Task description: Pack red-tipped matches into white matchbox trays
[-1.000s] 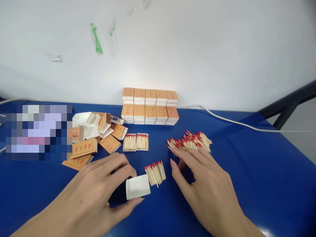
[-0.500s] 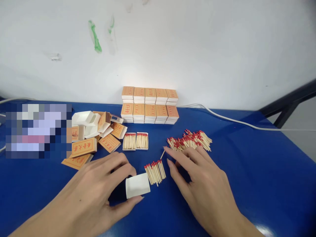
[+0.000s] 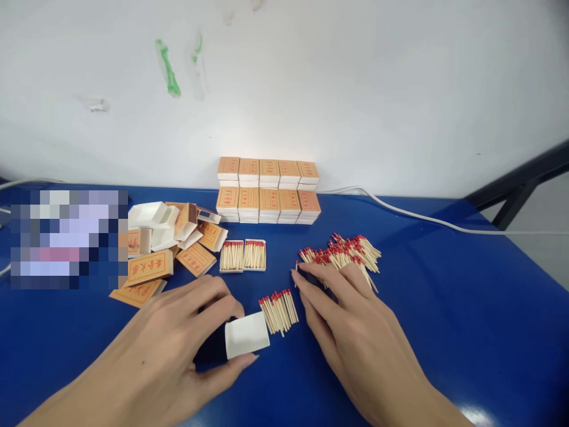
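Observation:
A small white matchbox tray (image 3: pixel 247 335) lies between the thumb and fingers of my left hand (image 3: pixel 178 338), which grips its edges. Just right of the tray, red-tipped matches (image 3: pixel 279 311) lie side by side in a rough row. My right hand (image 3: pixel 351 320) is above the table with fingers stretched forward, and its fingertips touch a single match (image 3: pixel 296 267) that lies apart from the row. Beyond those fingers is a loose heap of matches (image 3: pixel 344 252), partly hidden by the hand.
Two trays filled with matches (image 3: pixel 243 255) stand behind the row. Orange matchboxes (image 3: pixel 269 201) are stacked at the wall. On the left lie loose matchbox sleeves (image 3: pixel 151 267) and white trays (image 3: pixel 149 213), beside a pixelated area. A white cable (image 3: pixel 413 222) runs along the back right.
My right hand has shifted slightly, its fingertips bunching around the single match, which now stands straighter in line and a little farther right. My left hand and the tray stay put.

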A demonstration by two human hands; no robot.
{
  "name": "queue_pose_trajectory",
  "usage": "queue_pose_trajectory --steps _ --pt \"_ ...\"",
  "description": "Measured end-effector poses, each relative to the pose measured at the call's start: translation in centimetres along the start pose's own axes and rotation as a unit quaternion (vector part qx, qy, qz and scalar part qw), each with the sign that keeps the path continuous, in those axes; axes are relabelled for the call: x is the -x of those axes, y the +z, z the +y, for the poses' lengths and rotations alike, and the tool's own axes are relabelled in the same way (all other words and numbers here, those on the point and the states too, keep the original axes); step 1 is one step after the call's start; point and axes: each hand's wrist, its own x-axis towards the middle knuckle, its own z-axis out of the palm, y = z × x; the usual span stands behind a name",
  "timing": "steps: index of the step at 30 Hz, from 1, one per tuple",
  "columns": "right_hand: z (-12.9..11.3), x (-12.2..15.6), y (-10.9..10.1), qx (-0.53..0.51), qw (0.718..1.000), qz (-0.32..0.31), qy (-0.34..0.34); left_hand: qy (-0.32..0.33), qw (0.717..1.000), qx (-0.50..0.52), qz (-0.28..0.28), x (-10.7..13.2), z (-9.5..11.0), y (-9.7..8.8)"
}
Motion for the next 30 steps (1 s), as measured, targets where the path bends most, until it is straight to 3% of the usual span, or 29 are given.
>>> queue_pose_trajectory --steps 9,16,21,30 --pt "-0.4 1.1 -0.7 0.016 0.998 -0.036 -0.052 0.009 1.000 -0.003 0.007 0.1 0.1 -0.1" --pt "-0.9 1.6 -0.3 -0.058 0.996 0.020 0.064 0.010 1.000 -0.010 0.007 -0.1 0.3 -0.3" --pt "-0.6 1.3 0.6 -0.031 0.992 0.044 0.114 0.009 1.000 -0.014 -0.003 0.0 0.3 -0.4" --pt "-0.7 1.5 0.5 -0.095 0.978 0.030 0.182 0.002 1.000 -0.010 -0.007 0.1 0.1 -0.4"
